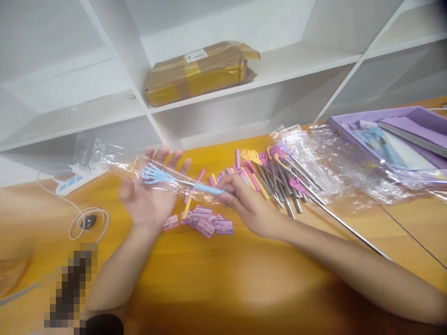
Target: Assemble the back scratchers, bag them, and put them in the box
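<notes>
A blue hand-shaped scratcher (159, 175) with a light blue handle lies inside a clear plastic sleeve (120, 160). Pinched around the handle end of it is my right hand (246, 204). My left hand (153, 195) is spread behind the scratcher's blue head, palm up, fingers apart. Below the sleeve lie several small pink and purple cards (204, 222). Behind my right hand are several coloured tubes (253, 179) and a pile of metal-rod scratchers (279, 174) with yellow, pink and purple heads.
Clear plastic bags (310, 149) lie beside a purple tray (394, 174) at the right. A taped carton (199, 72) rests on the white shelf (279, 70). A power strip (78, 179) and a coiled white cable (104, 221) are at the left.
</notes>
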Demonstrator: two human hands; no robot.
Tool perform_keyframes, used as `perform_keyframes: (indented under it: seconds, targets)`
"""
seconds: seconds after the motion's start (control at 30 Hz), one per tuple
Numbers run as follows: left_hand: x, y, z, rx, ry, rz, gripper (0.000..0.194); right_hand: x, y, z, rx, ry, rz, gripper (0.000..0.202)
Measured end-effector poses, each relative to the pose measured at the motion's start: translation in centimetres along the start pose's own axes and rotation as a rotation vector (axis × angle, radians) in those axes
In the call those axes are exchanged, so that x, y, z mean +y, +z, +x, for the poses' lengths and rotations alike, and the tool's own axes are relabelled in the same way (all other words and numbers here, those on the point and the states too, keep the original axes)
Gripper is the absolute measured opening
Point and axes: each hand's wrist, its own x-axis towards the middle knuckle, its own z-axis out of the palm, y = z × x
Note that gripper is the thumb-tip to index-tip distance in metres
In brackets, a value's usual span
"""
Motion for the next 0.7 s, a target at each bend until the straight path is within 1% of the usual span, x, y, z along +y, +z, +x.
perform_keyframes:
  seconds: [0.07, 0.1, 0.17, 0.27, 0.33, 0.43, 0.47, 0.5, 0.57, 0.63, 0.7]
  targets:
    - [0.7, 0.2, 0.0, 0.121, 0.016, -0.074, 0.03, 0.3, 0.1, 0.1, -0.017, 0.005, 0.027, 0.014]
    - [0.8, 0.4, -0.1, 0.169, 0.015, -0.107, 0.025, 0.5, 0.3, 0.1, -0.022, 0.006, 0.03, 0.014]
    - [0.5, 0.7, -0.2, 0.228, -0.005, -0.157, 0.03, 0.8, 0.7, -0.1, -0.005, 0.004, 0.007, 0.013]
    - [-0.8, 1.3, -0.6, 0.268, -0.056, -0.199, 0.036, 1.0, 1.8, -0.5, 0.077, -0.04, -0.076, 0.013]
    - [-1.7, 1.6, -0.8, 0.295, -0.096, -0.208, 0.039, 0.9, 2.4, -0.8, 0.113, -0.075, -0.128, 0.022]
    - [-2.1, 1.5, -0.8, 0.327, -0.139, -0.219, 0.042, 0.4, 2.7, -1.0, 0.088, -0.071, -0.157, 0.042]
    - [-2.0, 1.3, -0.6, 0.33, -0.137, -0.236, 0.042, 0.2, 2.5, -1.0, 0.076, -0.065, -0.146, 0.043]
    - [-1.7, 1.0, -0.3, 0.329, -0.125, -0.259, 0.042, -0.1, 2.3, -1.0, 0.065, -0.056, -0.132, 0.04]
    - [-0.8, 0.4, 0.3, 0.326, -0.08, -0.31, 0.041, -0.6, 1.7, -0.8, 0.068, -0.064, -0.128, 0.025]
    - [0.1, 0.0, 1.0, 0.334, -0.035, -0.34, 0.042, -0.9, 1.1, -0.7, 0.113, -0.12, -0.177, 0.01]
    - [0.6, -0.1, 1.2, 0.345, -0.018, -0.351, 0.044, -1.1, 0.8, -0.5, 0.161, -0.19, -0.249, 0.006]
